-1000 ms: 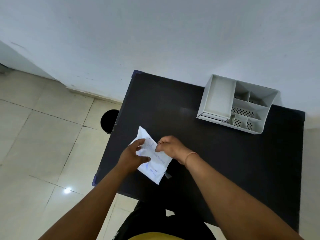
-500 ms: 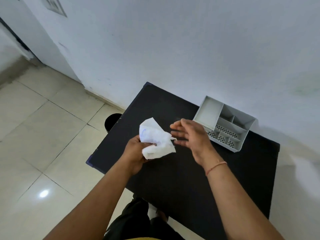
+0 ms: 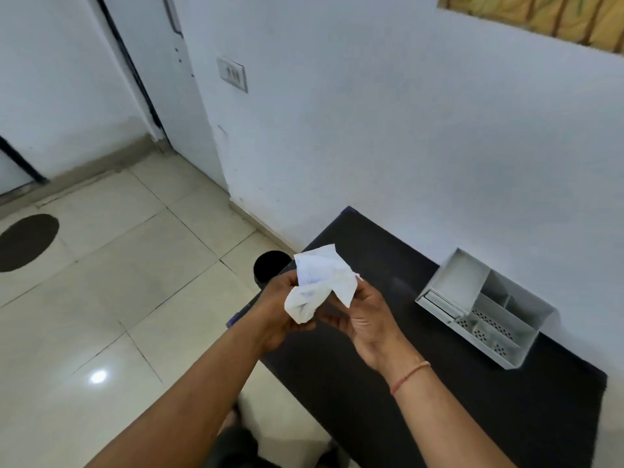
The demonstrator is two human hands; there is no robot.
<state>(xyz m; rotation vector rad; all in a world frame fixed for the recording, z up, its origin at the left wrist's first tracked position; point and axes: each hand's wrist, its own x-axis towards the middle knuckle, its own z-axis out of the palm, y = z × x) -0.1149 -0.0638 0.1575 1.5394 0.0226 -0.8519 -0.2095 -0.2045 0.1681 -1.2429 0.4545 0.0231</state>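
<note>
A crumpled white sheet of paper (image 3: 319, 285) with faint blue writing hangs in the air above the left edge of the black table (image 3: 439, 383). My left hand (image 3: 275, 310) grips its lower left part with curled fingers. My right hand (image 3: 366, 319) is palm up on the paper's right side, fingers cupped against it and partly hidden behind it.
A white desk organiser (image 3: 486, 307) with several compartments stands at the table's back right, by the white wall. A black round bin (image 3: 270, 266) sits on the tiled floor just left of the table. A dark round mat (image 3: 27, 241) lies far left near a door.
The paper went from lying on the table to being lifted and crumpled in my left hand. My right hand, open beside it half a second ago, has closed in against it. The view swung left.
</note>
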